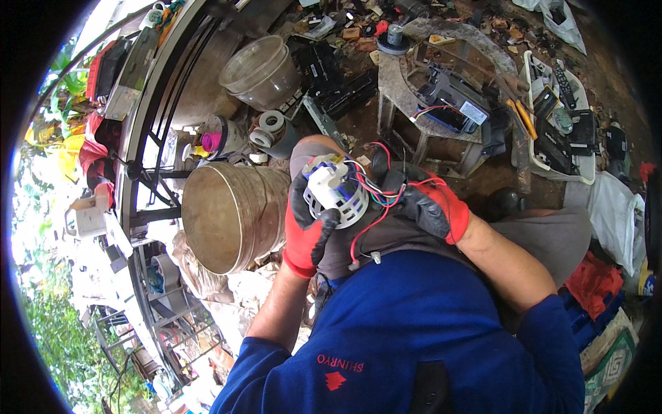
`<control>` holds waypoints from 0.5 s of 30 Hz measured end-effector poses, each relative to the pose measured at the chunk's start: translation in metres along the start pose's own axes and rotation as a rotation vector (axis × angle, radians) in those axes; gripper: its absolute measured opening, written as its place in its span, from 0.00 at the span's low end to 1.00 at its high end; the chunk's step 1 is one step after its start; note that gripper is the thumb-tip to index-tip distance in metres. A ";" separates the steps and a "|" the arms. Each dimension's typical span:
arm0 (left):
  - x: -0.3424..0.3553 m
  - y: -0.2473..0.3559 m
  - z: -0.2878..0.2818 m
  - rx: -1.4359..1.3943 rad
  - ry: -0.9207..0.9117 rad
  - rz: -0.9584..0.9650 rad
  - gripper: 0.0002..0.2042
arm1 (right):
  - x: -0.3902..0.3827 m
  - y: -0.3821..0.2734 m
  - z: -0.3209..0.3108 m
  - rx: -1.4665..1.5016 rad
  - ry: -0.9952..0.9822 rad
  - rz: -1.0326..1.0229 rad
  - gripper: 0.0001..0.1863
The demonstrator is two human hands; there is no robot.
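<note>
My left hand [307,231], in a red and black glove, grips a white slotted plastic motor housing [326,181] with blue parts, held above my grey-clad lap. Red, white, green and black wires [378,196] run from it to a small black component [393,182]. My right hand [431,203], also gloved, is closed around that component and the wires beside it, to the right of the housing. A red lead hangs down to a small connector [376,257] over my lap.
A large dirty bucket [221,217] stands at my left, with a clear tub [249,71] behind. Ahead are a metal stand [389,83] bearing an electronic unit [452,100] and scattered scrap. A white crate [585,169] of black parts and yellow-handled tools [524,121] lie at right.
</note>
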State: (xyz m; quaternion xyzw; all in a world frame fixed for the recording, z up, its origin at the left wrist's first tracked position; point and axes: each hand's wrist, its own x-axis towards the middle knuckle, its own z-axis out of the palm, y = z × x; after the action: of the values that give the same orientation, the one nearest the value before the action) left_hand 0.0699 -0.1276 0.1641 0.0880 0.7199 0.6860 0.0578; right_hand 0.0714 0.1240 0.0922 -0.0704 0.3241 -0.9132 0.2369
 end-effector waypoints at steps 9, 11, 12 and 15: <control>0.008 -0.004 0.019 0.058 0.014 0.103 0.49 | 0.000 0.009 -0.007 0.194 -0.050 0.006 0.26; 0.008 0.002 0.016 0.407 0.014 0.175 0.47 | -0.003 0.006 -0.005 0.379 0.040 0.111 0.19; 0.004 0.005 0.016 0.407 0.008 0.144 0.45 | -0.006 0.003 -0.004 0.259 0.020 0.157 0.17; 0.009 0.005 0.032 0.435 0.014 0.265 0.43 | -0.005 -0.009 -0.003 0.256 0.014 0.187 0.18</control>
State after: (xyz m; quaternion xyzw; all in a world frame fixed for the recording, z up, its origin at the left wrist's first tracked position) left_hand 0.0677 -0.0942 0.1679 0.1873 0.8333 0.5170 -0.0577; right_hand 0.0709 0.1343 0.0954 -0.0027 0.2119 -0.9214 0.3258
